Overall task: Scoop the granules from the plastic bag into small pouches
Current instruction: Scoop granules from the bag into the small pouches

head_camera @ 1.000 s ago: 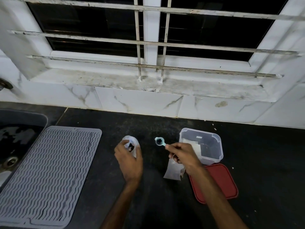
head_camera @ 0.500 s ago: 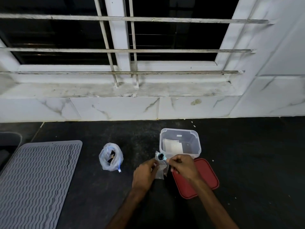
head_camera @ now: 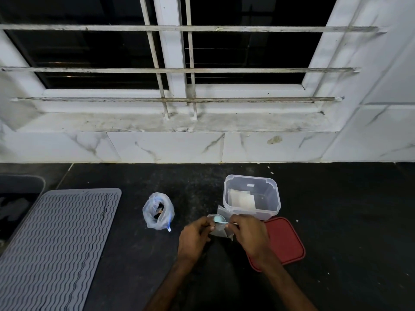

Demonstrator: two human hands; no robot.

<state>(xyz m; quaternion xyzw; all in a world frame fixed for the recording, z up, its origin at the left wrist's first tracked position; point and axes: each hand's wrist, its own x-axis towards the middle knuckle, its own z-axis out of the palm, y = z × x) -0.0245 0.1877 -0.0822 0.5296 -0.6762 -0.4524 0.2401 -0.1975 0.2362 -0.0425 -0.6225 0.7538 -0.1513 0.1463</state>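
A clear plastic bag [head_camera: 158, 211] with dark granules stands open on the black counter, left of my hands. My left hand [head_camera: 194, 235] pinches the mouth of a small translucent pouch [head_camera: 221, 231]. My right hand [head_camera: 249, 234] holds a small light-blue scoop [head_camera: 219, 219] by its handle, its bowl tipped over at the pouch's mouth. A clear plastic box [head_camera: 252, 195] behind my right hand holds more white pouches [head_camera: 242, 199].
The box's red lid [head_camera: 285, 241] lies flat on the counter to the right. A grey ribbed drying mat [head_camera: 56, 239] covers the left side, with a dark sink [head_camera: 15, 198] beyond it. A tiled wall and barred window rise behind.
My left hand has left the granule bag and taken hold of the pouch. The scoop has come over to the pouch's mouth and turned bowl-down. The camera has tilted and shifted right.
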